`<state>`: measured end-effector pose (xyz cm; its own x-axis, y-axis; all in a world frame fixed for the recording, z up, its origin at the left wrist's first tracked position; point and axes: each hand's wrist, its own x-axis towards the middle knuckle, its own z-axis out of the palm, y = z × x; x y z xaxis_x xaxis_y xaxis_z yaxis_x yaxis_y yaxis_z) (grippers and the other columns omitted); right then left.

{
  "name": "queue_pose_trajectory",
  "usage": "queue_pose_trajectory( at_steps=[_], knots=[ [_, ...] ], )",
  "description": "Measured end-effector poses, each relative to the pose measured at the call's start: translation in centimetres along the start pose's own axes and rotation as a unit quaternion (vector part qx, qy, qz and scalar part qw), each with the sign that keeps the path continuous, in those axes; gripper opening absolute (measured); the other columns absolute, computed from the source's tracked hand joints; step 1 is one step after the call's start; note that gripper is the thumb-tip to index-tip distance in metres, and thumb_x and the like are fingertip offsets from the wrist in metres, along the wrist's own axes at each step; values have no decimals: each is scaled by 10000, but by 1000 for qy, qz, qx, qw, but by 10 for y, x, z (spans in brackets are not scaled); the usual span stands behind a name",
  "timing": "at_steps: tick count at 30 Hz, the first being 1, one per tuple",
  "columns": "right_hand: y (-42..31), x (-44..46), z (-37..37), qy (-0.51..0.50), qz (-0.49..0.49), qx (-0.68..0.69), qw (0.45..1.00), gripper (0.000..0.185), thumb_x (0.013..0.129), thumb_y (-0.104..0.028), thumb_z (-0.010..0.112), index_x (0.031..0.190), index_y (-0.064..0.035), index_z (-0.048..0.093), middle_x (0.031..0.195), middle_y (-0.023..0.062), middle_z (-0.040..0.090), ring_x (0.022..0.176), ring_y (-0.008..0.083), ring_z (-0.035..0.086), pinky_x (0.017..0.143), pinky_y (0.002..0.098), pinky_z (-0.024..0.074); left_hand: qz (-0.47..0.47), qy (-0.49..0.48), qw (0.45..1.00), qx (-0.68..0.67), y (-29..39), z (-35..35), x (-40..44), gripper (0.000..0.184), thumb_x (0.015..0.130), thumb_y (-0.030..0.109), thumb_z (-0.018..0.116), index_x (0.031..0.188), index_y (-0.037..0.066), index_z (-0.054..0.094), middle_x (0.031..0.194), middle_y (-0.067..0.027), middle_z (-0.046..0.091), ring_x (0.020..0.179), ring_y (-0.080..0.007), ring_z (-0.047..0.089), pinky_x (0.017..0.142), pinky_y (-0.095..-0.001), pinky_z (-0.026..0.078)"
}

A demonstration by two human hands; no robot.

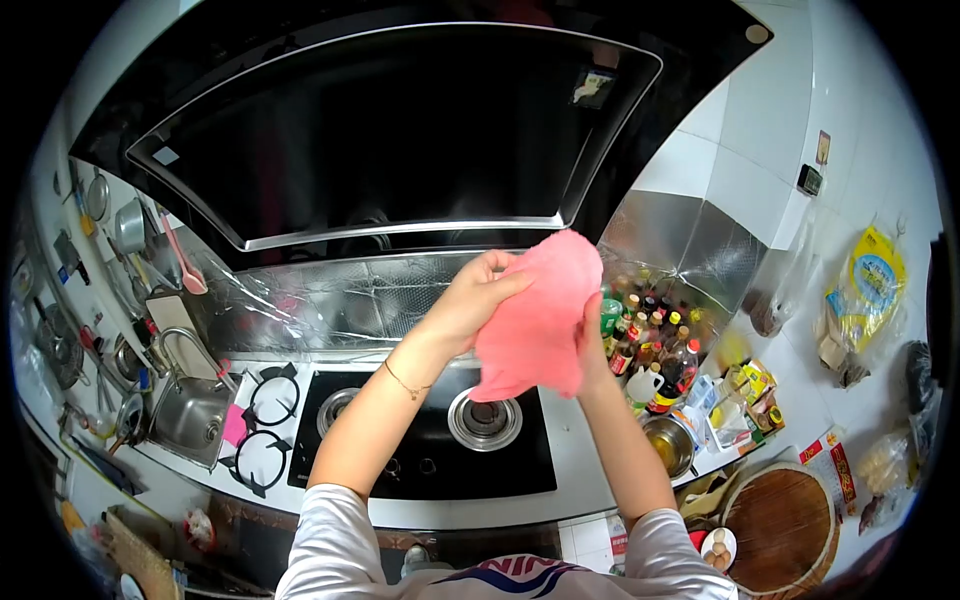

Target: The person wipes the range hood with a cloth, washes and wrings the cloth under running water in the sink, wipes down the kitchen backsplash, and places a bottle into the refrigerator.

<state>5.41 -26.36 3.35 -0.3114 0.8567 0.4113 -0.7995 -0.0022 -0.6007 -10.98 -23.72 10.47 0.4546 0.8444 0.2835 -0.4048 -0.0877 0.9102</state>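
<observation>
A pink cloth point(540, 315) hangs between my two hands, raised above the right side of the black gas stove point(420, 460). My left hand point(480, 300) grips its left edge, thumb lying over the fabric. Along the cloth's right edge is my right hand point(592, 345), its fingers mostly hidden behind the fabric. Below the cloth, the right burner point(485, 422) is partly covered from sight. Another burner point(338, 408) shows to the left, beyond my left forearm. Above and behind stands the black range hood point(390, 140).
Two black pan supports point(262, 460) lie left of the stove, near a pink cloth piece point(235, 427) and the steel sink point(190, 420). Several sauce bottles point(650, 345) crowd the right corner beside a metal pot point(668, 445). A round wooden board point(785, 525) is at lower right.
</observation>
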Motion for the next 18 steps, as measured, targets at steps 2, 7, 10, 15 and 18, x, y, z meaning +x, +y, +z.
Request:
queue_pose_trajectory(
  at_steps=[2,7,10,15,18],
  knots=[
    [7,9,8,24,-5,2,1000,569,957,-483,398,1316,-42,411,1296,108,511,1177,234,508,987,392,421,-38,-25,999,25,6,-13,0,155,890,98,586,1009,23,521,953,-83,629,817,-116,623,770,-266,522],
    [-4,33,42,63,-59,-95,992,467,972,-380,422,1296,-43,426,1272,124,523,1150,237,528,968,389,440,147,35,959,241,17,-22,6,228,906,152,577,1077,3,554,949,-72,630,850,-142,608,759,-274,485],
    [-23,60,65,101,-275,-165,942,362,973,-253,465,1253,-23,460,1214,104,555,1097,208,552,939,354,451,359,208,767,490,32,-26,3,274,900,174,578,1102,-9,545,1042,-123,581,905,-185,592,801,-303,466],
    [-71,140,77,156,-579,-589,542,500,869,-87,582,1345,-56,430,1376,103,430,1204,200,449,1000,333,340,318,206,829,411,39,-60,-22,264,890,165,586,1082,-12,545,1083,-132,547,949,-214,572,842,-303,455],
    [-83,196,69,168,-584,-713,348,732,797,-140,657,1435,-90,303,1507,162,218,1396,328,190,1122,465,92,312,227,800,460,36,-86,-39,212,881,133,584,1039,-7,565,1123,-119,554,952,-202,570,856,-290,454]
  ],
)
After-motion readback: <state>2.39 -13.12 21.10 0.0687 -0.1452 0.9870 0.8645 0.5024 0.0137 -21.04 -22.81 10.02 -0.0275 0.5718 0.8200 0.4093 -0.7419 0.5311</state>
